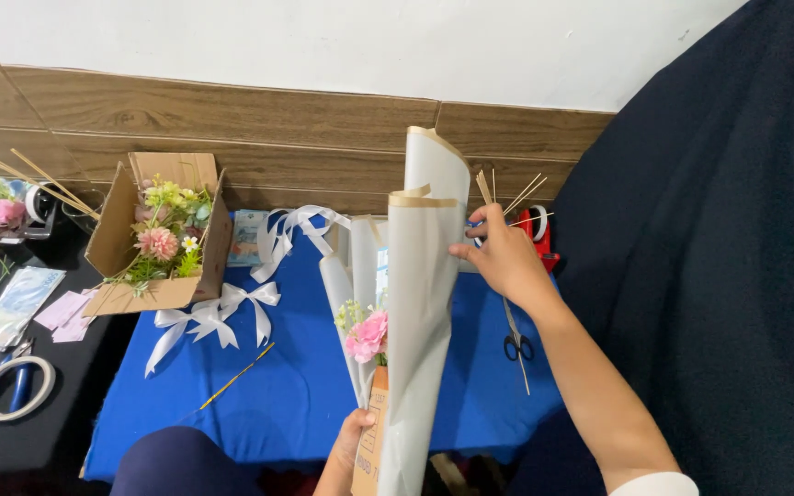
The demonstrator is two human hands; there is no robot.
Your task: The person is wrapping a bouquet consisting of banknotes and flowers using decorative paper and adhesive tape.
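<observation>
Taking the blue cloth (287,386) as the landmark: one wrapped bouquet (415,303) stands over its near edge, held by two hands, the left hand (353,445) at the base and the right hand (500,253) on the paper's far side. On the cloth lie two white ribbon bows, one (218,317) near its left edge and one (296,230) at its far edge. One pair of scissors (516,344) lies toward its right edge. One cardboard box (153,239) of flowers sits at its far left corner. One tape roll (16,386) lies left of the cloth, and one red tape dispenser (539,230) sits at its far right.
</observation>
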